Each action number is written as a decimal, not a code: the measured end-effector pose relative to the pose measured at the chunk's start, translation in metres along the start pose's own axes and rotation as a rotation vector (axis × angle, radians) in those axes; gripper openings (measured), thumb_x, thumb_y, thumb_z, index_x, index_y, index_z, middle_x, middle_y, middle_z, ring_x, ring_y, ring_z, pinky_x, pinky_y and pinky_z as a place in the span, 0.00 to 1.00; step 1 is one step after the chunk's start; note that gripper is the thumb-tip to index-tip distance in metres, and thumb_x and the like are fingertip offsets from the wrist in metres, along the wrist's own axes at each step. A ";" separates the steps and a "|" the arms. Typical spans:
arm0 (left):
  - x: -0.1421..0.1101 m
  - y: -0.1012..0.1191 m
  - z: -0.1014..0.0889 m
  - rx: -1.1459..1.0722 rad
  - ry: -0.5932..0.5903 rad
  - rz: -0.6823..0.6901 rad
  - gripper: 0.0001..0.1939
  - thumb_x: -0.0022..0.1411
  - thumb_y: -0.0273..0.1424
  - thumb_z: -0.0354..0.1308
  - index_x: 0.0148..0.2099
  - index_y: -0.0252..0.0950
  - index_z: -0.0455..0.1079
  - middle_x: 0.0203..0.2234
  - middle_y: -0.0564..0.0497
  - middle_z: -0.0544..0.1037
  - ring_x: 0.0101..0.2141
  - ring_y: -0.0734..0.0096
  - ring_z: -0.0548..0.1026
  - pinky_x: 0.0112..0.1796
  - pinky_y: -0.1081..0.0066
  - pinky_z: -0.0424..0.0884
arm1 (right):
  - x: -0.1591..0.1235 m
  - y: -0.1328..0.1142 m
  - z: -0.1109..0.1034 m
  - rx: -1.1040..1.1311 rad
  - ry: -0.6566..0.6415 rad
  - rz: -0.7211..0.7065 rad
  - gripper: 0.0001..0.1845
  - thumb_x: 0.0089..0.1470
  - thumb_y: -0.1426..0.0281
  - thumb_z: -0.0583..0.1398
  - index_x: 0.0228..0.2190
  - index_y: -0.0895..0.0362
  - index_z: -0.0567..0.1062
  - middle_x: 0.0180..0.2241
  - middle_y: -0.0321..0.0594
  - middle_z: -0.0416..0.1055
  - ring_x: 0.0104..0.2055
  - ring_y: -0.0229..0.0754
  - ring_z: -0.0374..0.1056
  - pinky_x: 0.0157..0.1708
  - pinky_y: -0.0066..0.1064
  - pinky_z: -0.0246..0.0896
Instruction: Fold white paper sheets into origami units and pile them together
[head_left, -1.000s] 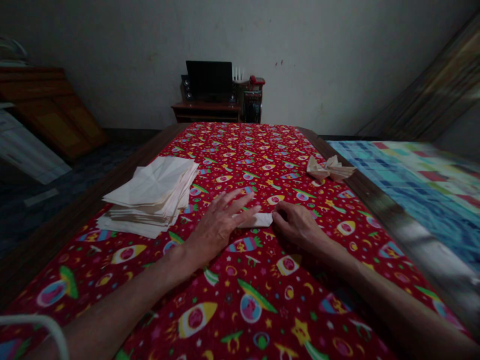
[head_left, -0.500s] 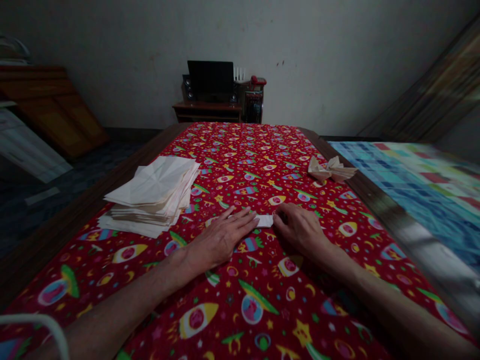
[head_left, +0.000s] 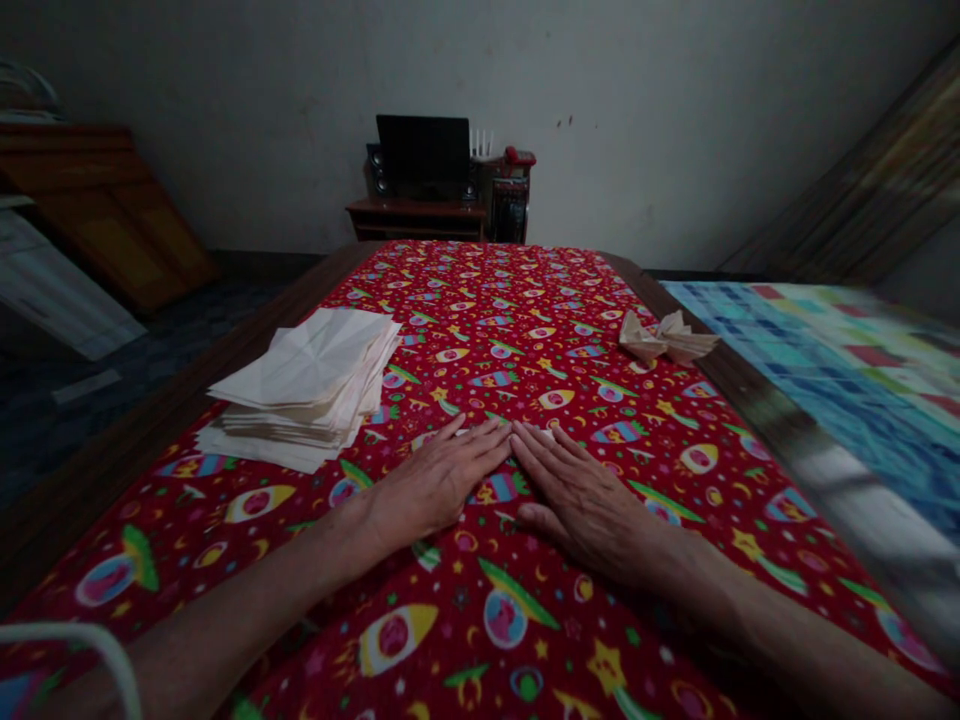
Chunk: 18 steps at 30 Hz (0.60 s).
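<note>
"What's the surface in front of you?"

"You're at a bench with a dark wooden edge, covered by a red cloth printed with cartoon rockets, stars and moons. Its weave looks soft and flat."

"And the room around you?"

"A dim room, with a pale scuffed wall ahead. A low wooden desk stands against it, carrying a black monitor and a speaker. A patchwork blue-and-green quilt lies to your right, beyond the bench."

"Where are my hands?"

"Your left hand and right hand both lie palm down on the cloth, open and flat, with the fingers extended. Their fingertips are almost touching, and neither hand grips anything."

"Where's the folded paper?"

"A narrow white paper strip sits just under your fingertips, mostly hidden, so only a sliver shows."

"What else is near me?"

"To your left is a thick stack of creased paper sheets, its edges fanned and uneven. Near the far right edge of the cloth sits a crumpled, pleated paper shape."
</note>
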<state>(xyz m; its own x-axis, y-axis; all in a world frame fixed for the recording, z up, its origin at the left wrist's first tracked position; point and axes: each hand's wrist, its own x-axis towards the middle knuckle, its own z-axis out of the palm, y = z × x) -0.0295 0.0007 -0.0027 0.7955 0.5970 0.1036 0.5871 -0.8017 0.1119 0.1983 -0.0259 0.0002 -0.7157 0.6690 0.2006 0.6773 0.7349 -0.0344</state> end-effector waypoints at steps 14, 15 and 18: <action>-0.028 -0.005 -0.008 0.083 -0.001 -0.082 0.36 0.55 0.14 0.42 0.65 0.41 0.50 0.63 0.54 0.56 0.62 0.69 0.52 0.61 0.59 0.44 | -0.014 0.016 -0.001 -0.067 0.013 0.023 0.26 0.64 0.62 0.46 0.60 0.60 0.57 0.61 0.46 0.54 0.64 0.46 0.48 0.62 0.49 0.41; -0.030 -0.006 -0.007 0.086 0.002 -0.088 0.36 0.55 0.15 0.42 0.65 0.41 0.50 0.63 0.54 0.56 0.62 0.69 0.52 0.61 0.58 0.44 | -0.015 0.017 -0.001 -0.069 0.018 0.021 0.26 0.64 0.63 0.46 0.60 0.60 0.57 0.61 0.46 0.54 0.64 0.46 0.48 0.62 0.48 0.41; -0.034 -0.007 -0.008 0.084 0.012 -0.098 0.35 0.55 0.15 0.43 0.64 0.42 0.51 0.62 0.54 0.56 0.62 0.69 0.53 0.61 0.58 0.45 | -0.019 0.019 0.000 -0.078 0.033 0.022 0.26 0.63 0.63 0.46 0.60 0.59 0.57 0.61 0.45 0.53 0.64 0.45 0.48 0.62 0.49 0.43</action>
<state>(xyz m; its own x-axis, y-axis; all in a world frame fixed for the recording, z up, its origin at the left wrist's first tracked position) -0.0621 -0.0139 0.0008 0.7323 0.6723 0.1081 0.6726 -0.7390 0.0389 0.2245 -0.0248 -0.0045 -0.6954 0.6799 0.2326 0.7049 0.7083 0.0371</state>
